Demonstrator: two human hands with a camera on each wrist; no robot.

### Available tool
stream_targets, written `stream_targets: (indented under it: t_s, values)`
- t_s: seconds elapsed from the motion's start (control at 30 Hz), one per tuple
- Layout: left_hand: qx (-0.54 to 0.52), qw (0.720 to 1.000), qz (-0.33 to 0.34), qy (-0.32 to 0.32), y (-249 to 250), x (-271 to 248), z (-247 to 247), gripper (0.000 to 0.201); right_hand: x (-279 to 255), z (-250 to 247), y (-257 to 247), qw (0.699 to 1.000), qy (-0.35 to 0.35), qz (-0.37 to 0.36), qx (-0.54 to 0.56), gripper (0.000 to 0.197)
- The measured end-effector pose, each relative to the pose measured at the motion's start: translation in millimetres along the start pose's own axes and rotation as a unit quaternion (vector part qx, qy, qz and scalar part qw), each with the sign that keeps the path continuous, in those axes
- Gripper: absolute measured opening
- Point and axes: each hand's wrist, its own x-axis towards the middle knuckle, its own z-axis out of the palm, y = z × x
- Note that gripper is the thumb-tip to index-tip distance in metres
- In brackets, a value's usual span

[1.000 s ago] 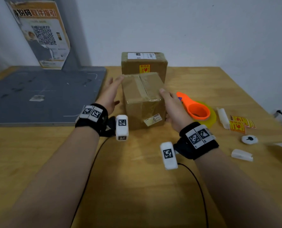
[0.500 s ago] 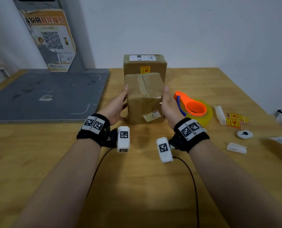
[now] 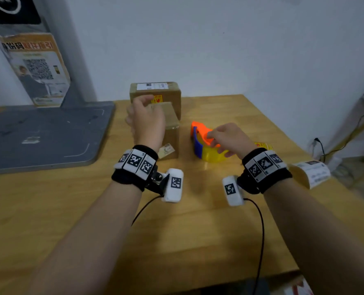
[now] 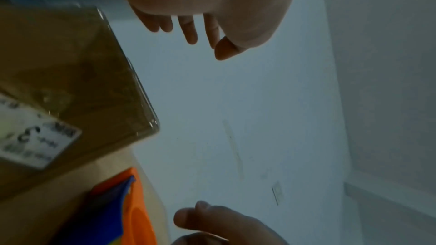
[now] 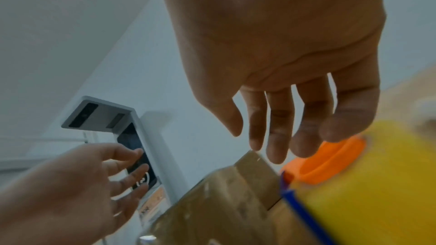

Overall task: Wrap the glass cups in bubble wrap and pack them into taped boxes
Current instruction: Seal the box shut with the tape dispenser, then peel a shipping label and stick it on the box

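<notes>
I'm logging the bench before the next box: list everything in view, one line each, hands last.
cardboard boxes: two, brown, taped; table centre, smaller in front of larger.
tape dispenser: one, orange and blue with yellow tape roll; right of the front box.
label roll: one, white; table's right edge.
mat: one, grey; table's left.
poster: one, orange and white with QR code; against the wall, left.
table: one, light wood.
left hand: above the front box, holding nothing.
right hand: over the tape dispenser, fingers relaxed.

Wooden table (image 3: pixel 198 241) — two boxes (image 3: pixel 172 135) (taped), tape dispenser (image 3: pixel 206 145), grey mat (image 3: pixel 38 133).
</notes>
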Motion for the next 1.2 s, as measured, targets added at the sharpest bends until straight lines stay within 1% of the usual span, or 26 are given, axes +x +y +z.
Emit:
stream_targets:
  t_s: [0.1,0.17,0.23,0.4,0.5,0.57,0.63,0.7,0.83,0.9,0.97,1.07,1.13,1.2]
  values:
    - [-0.048,0.995,-0.005,-0.087,-5,-18,20,0.013,-6,-26,27,0.998,0.007,0.027,-0.062,0.039]
    - [-0.038,0.989,-0.02,-0.142,-12,-28,36,0.024,-7,-38,41,0.993,0.011,0.054,-0.103,0.023]
    - [-0.019,0.98,-0.046,-0.193,-18,-39,50,0.031,-4,-46,54,0.987,0.021,0.083,-0.138,0.019]
    - [0.026,0.952,-0.081,-0.295,-28,-57,76,0.03,4,-66,78,0.963,0.044,0.142,-0.224,0.013]
    - [0.028,0.932,-0.088,-0.351,-25,-67,89,0.027,0,-74,84,0.941,0.052,0.172,-0.286,0.026]
    - [0.03,0.92,-0.09,-0.379,-23,-74,97,0.025,-1,-80,91,0.921,0.053,0.197,-0.331,0.036]
    - [0.03,0.914,-0.096,-0.394,-23,-80,106,0.025,-3,-89,102,0.907,0.057,0.229,-0.349,0.041]
    - [0.025,0.908,-0.11,-0.403,-22,-85,113,0.025,-3,-95,117,0.899,0.059,0.251,-0.353,0.046]
    - [0.007,0.9,-0.146,-0.411,-18,-92,121,0.024,-3,-91,129,0.909,0.048,0.24,-0.338,0.05]
    - [0.0,0.897,-0.155,-0.415,-15,-94,123,0.025,-3,-87,131,0.911,0.041,0.233,-0.337,0.051]
    - [-0.005,0.895,-0.158,-0.417,-11,-95,125,0.025,-2,-86,134,0.907,0.043,0.233,-0.347,0.052]
    - [-0.012,0.892,-0.162,-0.421,-7,-97,127,0.024,-3,-90,143,0.894,0.072,0.247,-0.366,0.042]
    - [-0.015,0.89,-0.167,-0.423,-6,-98,127,0.023,-4,-91,148,0.889,0.086,0.271,-0.358,0.045]
    - [-0.016,0.888,-0.169,-0.428,-5,-101,127,0.023,-8,-88,152,0.896,0.086,0.285,-0.329,0.052]
